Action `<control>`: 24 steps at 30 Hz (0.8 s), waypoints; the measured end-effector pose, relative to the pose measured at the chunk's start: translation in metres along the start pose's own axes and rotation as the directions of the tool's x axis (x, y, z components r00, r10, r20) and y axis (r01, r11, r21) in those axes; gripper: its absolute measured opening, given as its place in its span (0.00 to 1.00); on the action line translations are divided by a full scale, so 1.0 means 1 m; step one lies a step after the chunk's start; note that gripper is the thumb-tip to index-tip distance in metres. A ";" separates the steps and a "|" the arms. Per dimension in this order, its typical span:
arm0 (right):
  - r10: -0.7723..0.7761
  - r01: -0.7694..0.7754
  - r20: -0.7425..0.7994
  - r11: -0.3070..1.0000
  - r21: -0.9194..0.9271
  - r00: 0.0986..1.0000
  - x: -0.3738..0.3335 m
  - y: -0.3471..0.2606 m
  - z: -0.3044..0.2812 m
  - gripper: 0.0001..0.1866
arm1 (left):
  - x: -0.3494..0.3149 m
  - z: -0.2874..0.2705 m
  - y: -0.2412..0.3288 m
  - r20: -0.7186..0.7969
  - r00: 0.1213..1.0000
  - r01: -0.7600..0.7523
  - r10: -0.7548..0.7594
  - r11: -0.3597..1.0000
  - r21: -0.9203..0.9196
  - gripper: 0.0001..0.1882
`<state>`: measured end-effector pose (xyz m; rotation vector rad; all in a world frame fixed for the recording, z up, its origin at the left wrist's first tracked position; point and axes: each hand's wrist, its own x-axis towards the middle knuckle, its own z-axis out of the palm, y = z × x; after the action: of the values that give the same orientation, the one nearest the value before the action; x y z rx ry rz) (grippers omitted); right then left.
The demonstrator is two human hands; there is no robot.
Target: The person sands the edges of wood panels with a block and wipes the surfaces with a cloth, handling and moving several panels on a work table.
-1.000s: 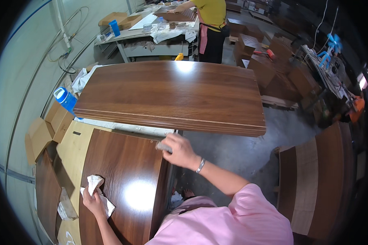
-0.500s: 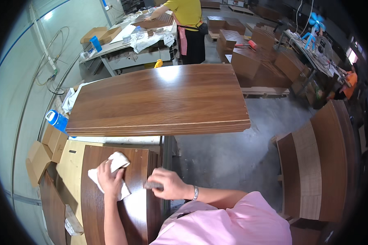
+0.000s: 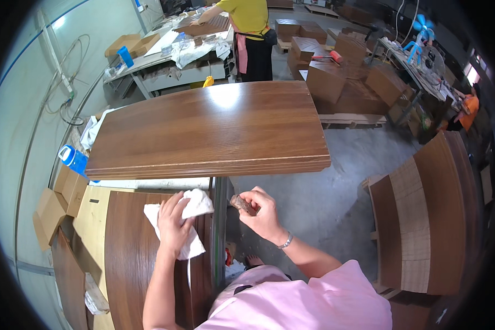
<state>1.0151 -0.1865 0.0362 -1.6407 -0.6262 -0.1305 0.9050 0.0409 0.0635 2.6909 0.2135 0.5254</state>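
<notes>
My left hand (image 3: 173, 226) is closed on a white cloth (image 3: 199, 203), its fingers bent over it. The cloth lies against the right edge of a dark brown wood-grain board (image 3: 129, 242), the top one of a stack in front of me. Over the floor, just right of that stack, my right hand (image 3: 265, 213) grips a small, rough brown block (image 3: 241, 204) between thumb and fingers. The block's exact kind is unclear. Beyond both hands lies a second stack of long brown boards (image 3: 214, 132), with a shiny top.
A blue bottle (image 3: 73, 159) and an open cardboard box (image 3: 52, 212) are at the left. More brown panels (image 3: 445, 220) lean at the right. Further back, a person in a yellow shirt (image 3: 250, 19) works at a table, near stacked brown boxes (image 3: 327, 85).
My left hand has slid the cloth right and a little away, to the board's edge. My right hand has lifted off the stack's edge and moved right and away with the block.
</notes>
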 end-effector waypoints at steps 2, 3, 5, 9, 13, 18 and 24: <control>0.010 -0.010 -0.012 0.999 0.036 1.000 0.001 0.001 0.003 0.13 | 0.002 0.003 0.004 0.099 0.994 -0.058 0.056 0.998 0.010 0.28; 0.012 -0.012 -0.002 0.999 0.038 1.000 0.001 0.001 0.004 0.13 | 0.000 0.003 0.007 0.153 0.983 -0.098 0.098 0.995 -0.011 0.29; 0.031 -0.031 -0.013 0.998 0.055 0.999 0.002 0.001 0.004 0.14 | -0.004 0.003 0.014 0.270 0.925 -0.238 0.266 0.962 -0.132 0.29; 0.056 -0.056 -0.004 0.997 0.054 0.998 0.000 0.003 0.008 0.14 | -0.001 0.000 0.012 0.002 0.999 0.037 -0.038 0.944 -0.328 0.25; 0.018 -0.021 0.033 0.995 0.095 0.999 0.001 -0.002 0.022 0.14 | 0.000 0.004 0.011 0.157 0.977 -0.155 0.146 0.987 0.048 0.27; 0.031 -0.035 0.038 0.992 0.119 0.999 0.004 0.000 0.028 0.13 | -0.041 0.001 0.026 0.195 0.940 -0.247 0.279 0.953 -0.174 0.19; 0.017 -0.026 0.099 0.996 0.090 0.995 0.004 -0.006 0.032 0.12 | -0.107 -0.055 0.007 -0.156 0.906 0.231 -0.392 0.770 -0.594 0.14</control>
<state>1.0066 -0.1548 0.0376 -1.5716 -0.6791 -0.0057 0.7859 0.0298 0.0783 1.9419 0.4942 0.7198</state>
